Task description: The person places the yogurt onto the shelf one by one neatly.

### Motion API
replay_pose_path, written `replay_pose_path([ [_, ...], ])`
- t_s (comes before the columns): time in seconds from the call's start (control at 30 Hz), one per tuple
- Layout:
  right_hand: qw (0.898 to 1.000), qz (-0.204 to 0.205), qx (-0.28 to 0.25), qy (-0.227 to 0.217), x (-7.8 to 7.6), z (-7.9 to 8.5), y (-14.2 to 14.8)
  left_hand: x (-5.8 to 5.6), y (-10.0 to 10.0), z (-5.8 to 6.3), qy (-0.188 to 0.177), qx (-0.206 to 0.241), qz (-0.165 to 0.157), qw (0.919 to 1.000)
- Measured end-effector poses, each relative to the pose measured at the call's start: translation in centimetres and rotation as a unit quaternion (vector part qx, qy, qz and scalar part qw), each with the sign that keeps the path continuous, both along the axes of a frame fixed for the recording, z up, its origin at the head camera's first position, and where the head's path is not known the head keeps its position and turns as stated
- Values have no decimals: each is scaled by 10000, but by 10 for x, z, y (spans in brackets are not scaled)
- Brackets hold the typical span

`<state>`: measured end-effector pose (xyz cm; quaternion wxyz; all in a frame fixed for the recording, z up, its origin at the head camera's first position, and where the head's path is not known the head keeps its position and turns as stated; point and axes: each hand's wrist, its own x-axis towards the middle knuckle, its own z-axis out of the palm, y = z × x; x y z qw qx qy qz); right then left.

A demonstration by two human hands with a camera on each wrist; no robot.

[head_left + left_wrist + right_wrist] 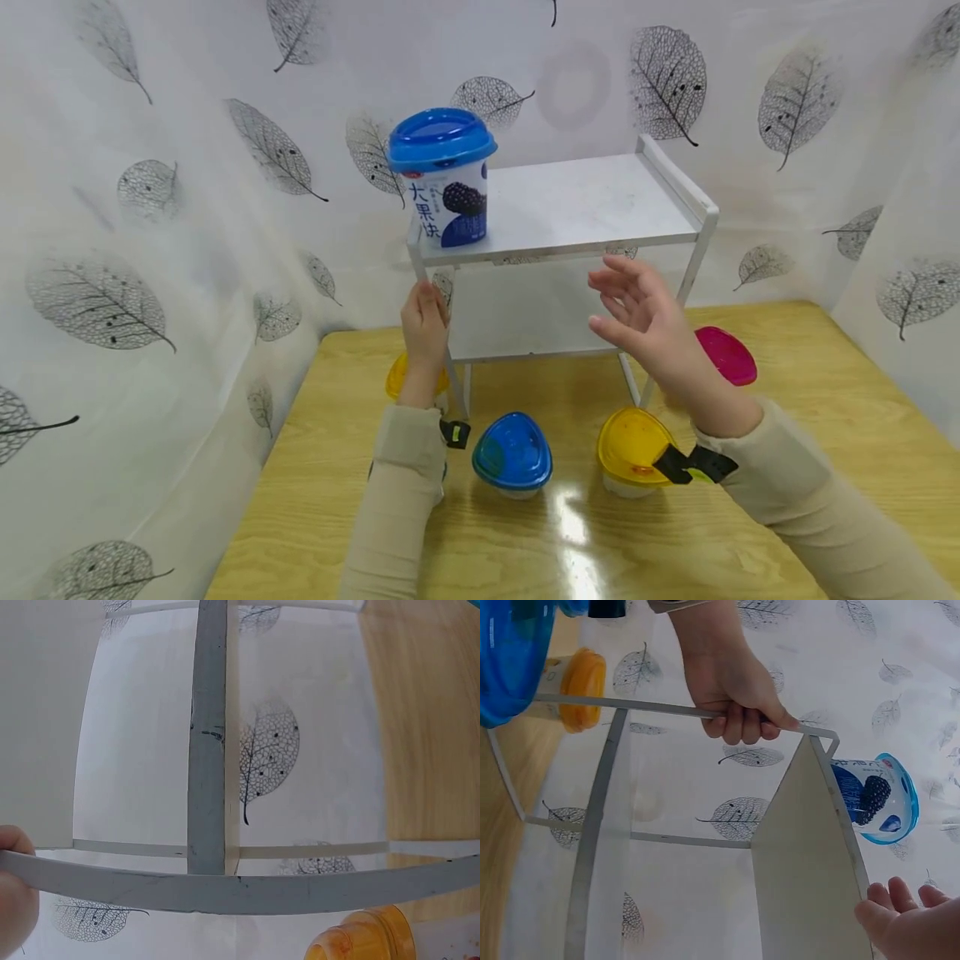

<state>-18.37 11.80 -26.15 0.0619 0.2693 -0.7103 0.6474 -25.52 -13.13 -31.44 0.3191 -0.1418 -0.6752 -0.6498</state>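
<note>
In the head view, my left hand [424, 332] grips the left front leg of a white two-tier shelf [585, 200]. The right wrist view shows the fingers of that left hand [731, 686] curled round the leg. A yogurt cup [450, 183] with a blue lid and a blackberry picture stands on the top tier, at its left end. My right hand [652, 329] is raised in front of the shelf's right side, fingers loosely bent and holding nothing. In the right wrist view, this right hand [915, 922] is close to the top board's front edge.
On the wooden table [525, 542] stand a blue-lidded cup [513, 450] and a yellow-lidded cup [633, 446]. Behind my left forearm is another yellow-lidded cup [397, 379], partly hidden. A pink lid [727, 356] shows beyond my right wrist. Leaf-patterned sheeting [187, 217] surrounds the table.
</note>
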Motion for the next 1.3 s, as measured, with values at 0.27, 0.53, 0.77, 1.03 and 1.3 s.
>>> replay_pose_path([
  [0.27, 9828, -472, 1700, 543, 7, -42, 13, -7, -1, -6, 166, 73, 2, 9998],
  [0.53, 9172, -1120, 3712, 917, 17, -85, 32, -6, -1, -3, 181, 155, -9, 9997],
  [0.77, 8446, -1742, 4834, 1504, 20, -113, 37, -4, -4, -1, 137, 147, 13, 9998],
  [1.03, 8304, -1771, 5053, 1543, 25, -129, 38, -4, -3, -5, 31, 113, 90, 9999],
  [1.3, 8734, -1016, 4554, 1394, 28, -126, 43, -5, -2, -6, -2, 61, 54, 10000],
])
